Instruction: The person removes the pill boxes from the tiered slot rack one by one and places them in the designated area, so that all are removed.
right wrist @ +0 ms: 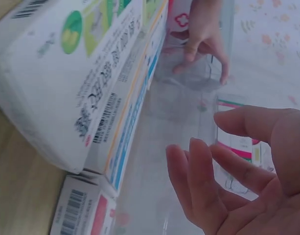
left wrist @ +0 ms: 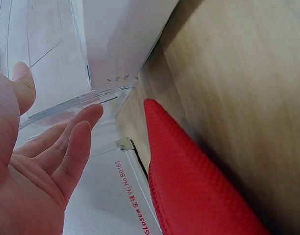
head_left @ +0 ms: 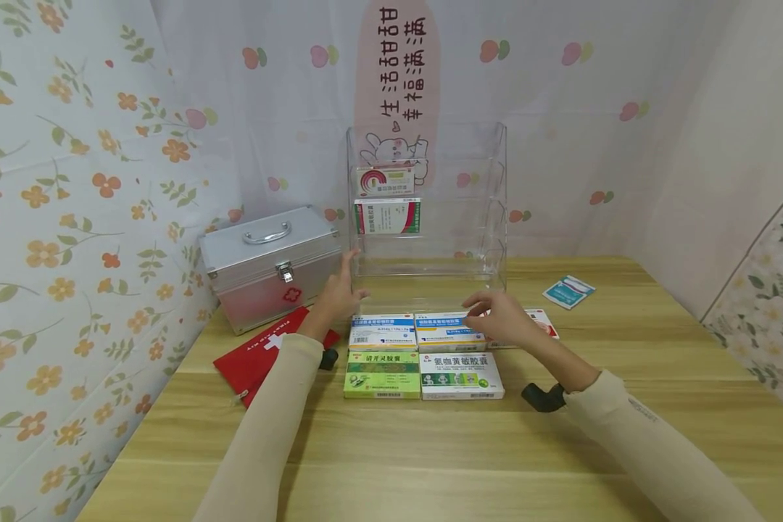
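Observation:
A clear acrylic tiered rack (head_left: 431,267) stands on the table. My left hand (head_left: 336,296) is at its lower left side; in the left wrist view the thumb and the extended fingers (left wrist: 77,147) lie either side of the side panel. Firm contact cannot be made out. My right hand (head_left: 505,319), fingers loosely bent and holding nothing, hovers above a blue-and-white medicine box (head_left: 440,336) and a partly hidden red-and-white box (head_left: 543,320). Beside these lie another blue-and-white box (head_left: 381,336), a green box (head_left: 383,378) and a white-and-green box (head_left: 462,380).
Two medicine boxes, one red-and-white (head_left: 383,181) and one white with green and red (head_left: 391,216), stand on the rack's left tiers. A silver first-aid case (head_left: 270,254) and a red pouch (head_left: 254,360) lie left. A teal-and-white packet (head_left: 568,291) lies right.

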A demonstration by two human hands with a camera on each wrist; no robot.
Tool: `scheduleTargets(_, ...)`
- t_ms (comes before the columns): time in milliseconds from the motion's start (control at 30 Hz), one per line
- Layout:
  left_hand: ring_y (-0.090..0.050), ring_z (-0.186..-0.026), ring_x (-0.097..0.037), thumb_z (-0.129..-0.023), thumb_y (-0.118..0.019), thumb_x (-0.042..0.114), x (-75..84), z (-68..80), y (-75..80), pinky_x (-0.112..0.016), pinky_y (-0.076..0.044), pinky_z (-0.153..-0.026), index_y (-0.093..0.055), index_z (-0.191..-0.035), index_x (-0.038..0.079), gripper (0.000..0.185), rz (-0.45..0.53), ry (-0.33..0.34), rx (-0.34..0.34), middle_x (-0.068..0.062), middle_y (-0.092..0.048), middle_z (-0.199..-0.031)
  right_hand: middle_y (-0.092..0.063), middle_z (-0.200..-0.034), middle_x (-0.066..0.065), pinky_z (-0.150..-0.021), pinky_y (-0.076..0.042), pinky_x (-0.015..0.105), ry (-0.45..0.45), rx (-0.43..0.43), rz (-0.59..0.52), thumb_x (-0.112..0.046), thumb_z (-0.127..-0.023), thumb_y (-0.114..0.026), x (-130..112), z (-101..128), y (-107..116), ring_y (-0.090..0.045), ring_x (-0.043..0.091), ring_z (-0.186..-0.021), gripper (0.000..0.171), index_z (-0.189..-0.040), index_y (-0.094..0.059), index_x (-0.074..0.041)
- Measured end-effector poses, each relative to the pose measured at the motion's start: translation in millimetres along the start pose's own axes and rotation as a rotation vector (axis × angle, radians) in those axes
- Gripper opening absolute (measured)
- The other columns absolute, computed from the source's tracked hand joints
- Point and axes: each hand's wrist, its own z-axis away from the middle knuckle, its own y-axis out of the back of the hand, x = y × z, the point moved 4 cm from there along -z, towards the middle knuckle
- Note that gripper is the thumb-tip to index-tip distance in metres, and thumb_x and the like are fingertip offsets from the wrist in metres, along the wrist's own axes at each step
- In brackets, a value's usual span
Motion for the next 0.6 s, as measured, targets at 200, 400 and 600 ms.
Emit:
scheduleTargets(200,-0.059,-0.058,-0.028,-0.091,-0.073,0.016,0.9,-0.2,1.9,-0.04,-0.051,-0.058,-0.007,-0.153,0.036,0.092,0.013,-0.006,0.005,-0.015,-0.058,-0.071,-0.067,-0.113,0.022,-0.065,-0.058,0.033,0.04,0.089,-0.021,-0.017,-0.093,-0.068,-12.1,-15.7,0.8,-0.07,0.032,-0.084,0.034,-0.12,-0.065,0.001)
scheduleTargets(400,-0.061,-0.061,-0.028,-0.091,-0.073,0.015,1.3,-0.1,1.6,-0.04,-0.053,-0.06,-0.007,-0.153,0.039,0.094,0.042,-0.006,-0.002,-0.017,-0.06,-0.077,-0.069,-0.112,0.022,-0.062,-0.058,0.031,0.085,0.188,-0.049,-0.014,-0.092,-0.068,-21.3,-34.0,-2.1,-0.072,0.032,-0.088,0.028,-0.115,-0.068,0.001)
scheduleTargets(600,-0.062,-0.067,-0.029,-0.091,-0.073,0.016,0.9,0.5,0.7,-0.042,-0.053,-0.066,-0.007,-0.153,0.036,0.093,0.017,0.002,-0.01,-0.018,-0.061,-0.081,-0.064,-0.124,0.019,-0.066,-0.058,0.031,0.106,0.241,-0.066,-0.016,-0.092,-0.066,-30.6,-50.6,-1.8,-0.071,0.03,-0.094,0.027,-0.115,-0.069,-0.001)
